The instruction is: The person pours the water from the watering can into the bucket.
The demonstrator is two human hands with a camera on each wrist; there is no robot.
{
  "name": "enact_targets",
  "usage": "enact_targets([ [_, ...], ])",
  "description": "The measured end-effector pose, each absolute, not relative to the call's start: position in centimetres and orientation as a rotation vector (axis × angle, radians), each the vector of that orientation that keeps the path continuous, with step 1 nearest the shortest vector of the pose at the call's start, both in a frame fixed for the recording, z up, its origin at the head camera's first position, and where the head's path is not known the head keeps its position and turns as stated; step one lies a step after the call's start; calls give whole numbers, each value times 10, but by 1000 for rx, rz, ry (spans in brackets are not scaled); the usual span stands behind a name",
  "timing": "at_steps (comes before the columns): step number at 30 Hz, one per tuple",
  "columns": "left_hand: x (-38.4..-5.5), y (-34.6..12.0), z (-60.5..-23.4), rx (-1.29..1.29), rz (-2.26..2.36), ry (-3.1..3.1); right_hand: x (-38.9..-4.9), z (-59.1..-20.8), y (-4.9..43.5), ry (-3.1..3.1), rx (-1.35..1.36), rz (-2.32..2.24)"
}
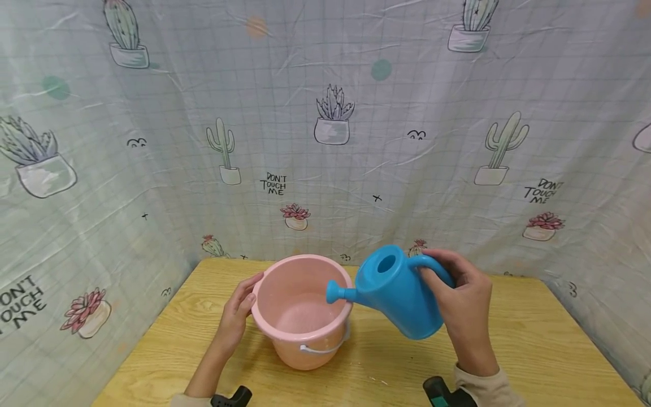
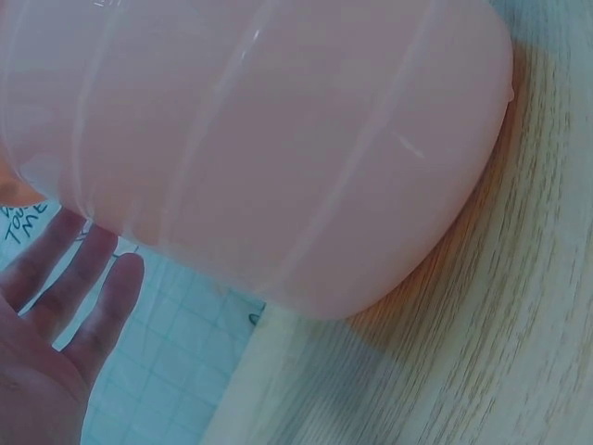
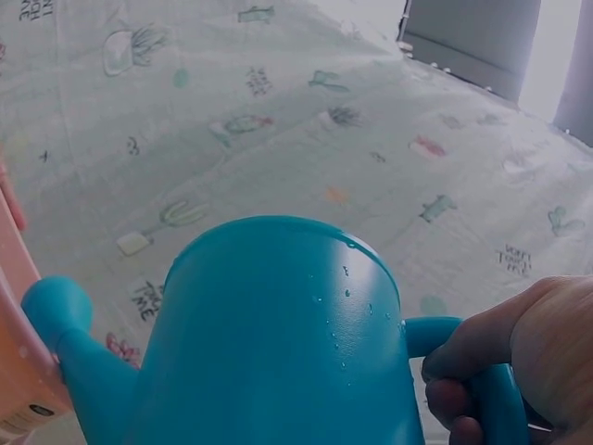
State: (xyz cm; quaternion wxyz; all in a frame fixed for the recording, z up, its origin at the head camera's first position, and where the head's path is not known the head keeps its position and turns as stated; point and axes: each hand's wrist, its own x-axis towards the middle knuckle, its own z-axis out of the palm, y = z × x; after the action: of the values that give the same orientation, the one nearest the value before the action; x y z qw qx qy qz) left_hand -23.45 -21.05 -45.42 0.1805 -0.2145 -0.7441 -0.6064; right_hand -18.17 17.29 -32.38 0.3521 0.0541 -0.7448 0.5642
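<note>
A blue watering can (image 1: pixel 399 291) is held off the table, tilted toward the left, its round spout head above the right side of a pink bucket's rim. My right hand (image 1: pixel 464 297) grips the can by its looped handle, fingers curled round it in the right wrist view. Water drops cling to the can's wall. The pink bucket (image 1: pixel 292 351) stands upright on the table, its white handle hanging down at the front. Against the bucket's left side rests my left hand (image 1: pixel 236 311), with fairly straight fingers touching near the rim; the left wrist view shows three of them.
The wood-patterned table (image 1: pixel 529 333) carries the bucket, and a few small wet marks show in front of it. A pale curtain (image 1: pixel 386 169) printed with cacti surrounds the table at the back and sides.
</note>
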Motion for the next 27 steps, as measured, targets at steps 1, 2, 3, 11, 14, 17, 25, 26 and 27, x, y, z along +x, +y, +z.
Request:
enact_targets([
  [1,-235,-211,-454,-608,-1714,-2100,-182,-324,173,-1930,137,1459],
  [2,-235,-211,-455,-609,-1713,-2100,-182,-324,173,-1931,136,1458],
  [3,-235,-211,-455,-609,-1714,-2099,-182,-324,173,-1930,138,1458],
  [11,-234,-210,-454,-613,-1709,-2105,-183,-323,173,-1934,149,1458],
  [14,-234,-210,-453,-616,-1718,-2100,-182,-322,174,-1940,155,1459],
  [17,-235,-210,-453,-620,-1725,-2099,-181,-323,175,-1938,155,1457],
  [25,-235,-211,-455,-605,-1711,-2098,-180,-323,171,-1936,164,1462],
  [26,-235,-212,-454,-607,-1709,-2099,-181,-323,171,-1934,165,1467],
  [27,-235,-212,-454,-610,-1705,-2100,-181,-323,170,-1931,166,1472],
])
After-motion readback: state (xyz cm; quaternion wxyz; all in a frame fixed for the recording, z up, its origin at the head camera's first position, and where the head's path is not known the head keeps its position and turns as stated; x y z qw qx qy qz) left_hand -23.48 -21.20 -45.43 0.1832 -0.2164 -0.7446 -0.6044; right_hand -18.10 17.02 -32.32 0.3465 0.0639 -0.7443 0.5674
